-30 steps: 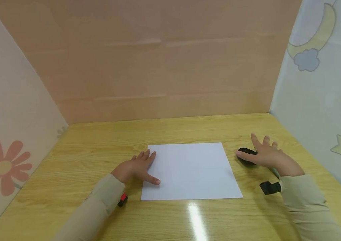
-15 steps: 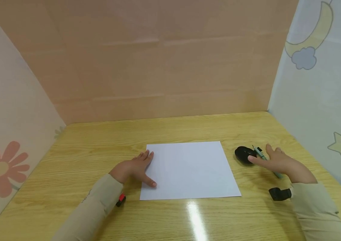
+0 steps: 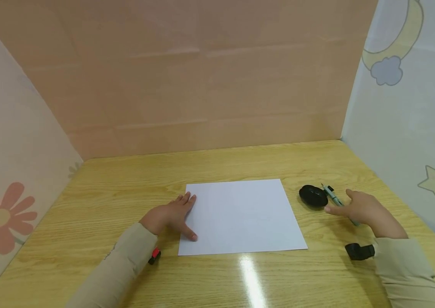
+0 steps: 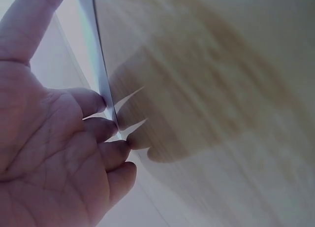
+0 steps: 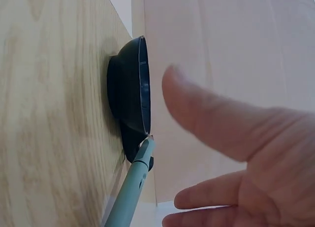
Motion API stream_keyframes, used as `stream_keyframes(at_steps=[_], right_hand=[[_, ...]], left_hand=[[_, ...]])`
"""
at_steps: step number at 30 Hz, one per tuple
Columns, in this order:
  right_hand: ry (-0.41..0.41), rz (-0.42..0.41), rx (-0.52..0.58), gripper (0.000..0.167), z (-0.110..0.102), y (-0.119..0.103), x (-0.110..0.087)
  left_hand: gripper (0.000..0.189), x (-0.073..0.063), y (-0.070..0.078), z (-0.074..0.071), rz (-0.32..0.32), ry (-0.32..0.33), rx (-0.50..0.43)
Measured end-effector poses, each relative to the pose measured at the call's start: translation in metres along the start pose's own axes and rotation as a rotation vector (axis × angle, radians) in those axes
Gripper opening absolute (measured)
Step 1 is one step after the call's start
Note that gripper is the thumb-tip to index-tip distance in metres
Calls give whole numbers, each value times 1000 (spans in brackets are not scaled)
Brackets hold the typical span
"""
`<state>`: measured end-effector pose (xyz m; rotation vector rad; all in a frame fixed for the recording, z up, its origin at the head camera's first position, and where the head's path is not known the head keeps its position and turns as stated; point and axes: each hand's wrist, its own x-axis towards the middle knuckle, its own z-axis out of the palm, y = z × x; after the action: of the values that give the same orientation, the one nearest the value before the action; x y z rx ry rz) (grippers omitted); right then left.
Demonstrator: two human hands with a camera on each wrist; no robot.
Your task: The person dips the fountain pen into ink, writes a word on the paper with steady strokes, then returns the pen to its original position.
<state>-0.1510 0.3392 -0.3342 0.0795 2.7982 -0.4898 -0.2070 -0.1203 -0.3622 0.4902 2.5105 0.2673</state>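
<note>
A white sheet of paper [image 3: 244, 218] lies flat on the wooden table. My left hand [image 3: 173, 216] rests at its left edge, fingers extended and thumb spread over the sheet; in the left wrist view the fingertips [image 4: 113, 153] meet the paper's edge. At the right, my right hand [image 3: 363, 209] hovers over a slim green pencil-like tool [image 3: 334, 197] with a pointed tip and a black piece near it. Its thumb [image 5: 206, 116] and fingers stand apart from the tool in the right wrist view. Beside the tip sits a small black bowl [image 3: 313, 196]. Part of the tool is hidden under the hand.
A tan backdrop [image 3: 202, 85] closes off the table's [image 3: 144, 171] far edge. Patterned side walls stand left [image 3: 10, 128] and right [image 3: 433, 119]. Black strap pieces [image 3: 360, 251] hang at the wrists. The tabletop extends in front of the paper.
My right hand has drawn back from above the black bowl, down and to the right, over the green tool, with its fingers less spread. The left hand stays on the paper.
</note>
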Motion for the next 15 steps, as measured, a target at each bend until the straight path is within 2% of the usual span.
stream_keyframes(at_steps=[3, 8, 15], right_hand=[[50, 17, -2, 107, 0, 1, 0], [122, 14, 0, 89, 2, 2, -1], [160, 18, 18, 70, 5, 5, 1]], left_hand=[[118, 0, 0, 0, 0, -1, -4], [117, -1, 0, 0, 4, -1, -1], [118, -4, 1, -2, 17, -1, -10]])
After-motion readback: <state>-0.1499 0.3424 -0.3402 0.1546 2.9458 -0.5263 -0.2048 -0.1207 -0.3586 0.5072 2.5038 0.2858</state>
